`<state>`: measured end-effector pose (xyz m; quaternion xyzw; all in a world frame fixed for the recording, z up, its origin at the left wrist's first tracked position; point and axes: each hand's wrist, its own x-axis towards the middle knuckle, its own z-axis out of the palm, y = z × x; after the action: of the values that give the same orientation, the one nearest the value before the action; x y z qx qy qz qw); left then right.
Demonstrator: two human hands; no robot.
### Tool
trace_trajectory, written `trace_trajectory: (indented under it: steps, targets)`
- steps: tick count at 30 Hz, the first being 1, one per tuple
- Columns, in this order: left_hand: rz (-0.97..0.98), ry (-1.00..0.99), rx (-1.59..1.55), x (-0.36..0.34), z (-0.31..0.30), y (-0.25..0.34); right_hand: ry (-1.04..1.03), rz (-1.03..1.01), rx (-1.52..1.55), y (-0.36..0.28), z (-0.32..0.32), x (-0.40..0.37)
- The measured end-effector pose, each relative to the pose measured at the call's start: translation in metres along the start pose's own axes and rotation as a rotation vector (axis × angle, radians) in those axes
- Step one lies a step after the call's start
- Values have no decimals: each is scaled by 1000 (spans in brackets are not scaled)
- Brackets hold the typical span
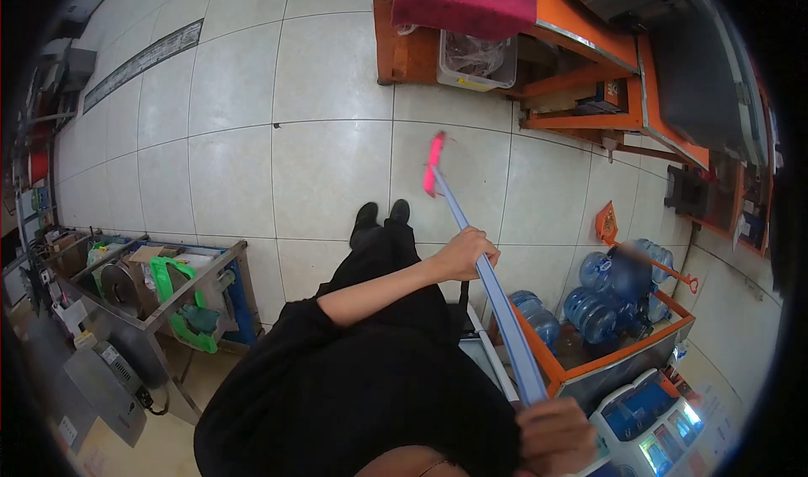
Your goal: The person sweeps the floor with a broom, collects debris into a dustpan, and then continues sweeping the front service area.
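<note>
A broom with a pink head (434, 165) and a long pale blue handle (503, 313) runs from the tiled floor up toward my body. Partway along the handle, my left hand (463, 255) is wrapped round it. Near the top end, at the lower right, my right hand (555, 435) is closed on the same handle. The broom head rests on or just above the tiles, ahead of my black shoes (401, 213).
An orange table (384, 39) with a red cloth (465, 4) stands ahead. Blue water bottles (591, 313) fill an orange-edged rack at right, near an orange dustpan (606, 223). Left are a metal cart (202, 287) and a green frame (172, 296).
</note>
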<state>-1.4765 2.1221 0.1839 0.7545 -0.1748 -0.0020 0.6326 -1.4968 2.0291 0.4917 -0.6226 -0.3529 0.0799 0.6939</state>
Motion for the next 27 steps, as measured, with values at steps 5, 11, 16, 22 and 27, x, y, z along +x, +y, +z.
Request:
trace_trajectory:
  steps: [5,11,16,22,27]
  targets:
    - [-115,74,355,-31,-75,-47,31,92,139,62,-45,-32]
    - [-315,62,780,-81,-191,-215,-216,371,210,240,-3,1]
    - [-24,17,474,-14,-121,-240,9,410,-71,202,-51,32]
    - [52,-53,-33,121,-11,-129,189,278,-136,111,-67,91]
    - [92,-250,-123,164,21,-78,-168,120,-159,74,-100,98]
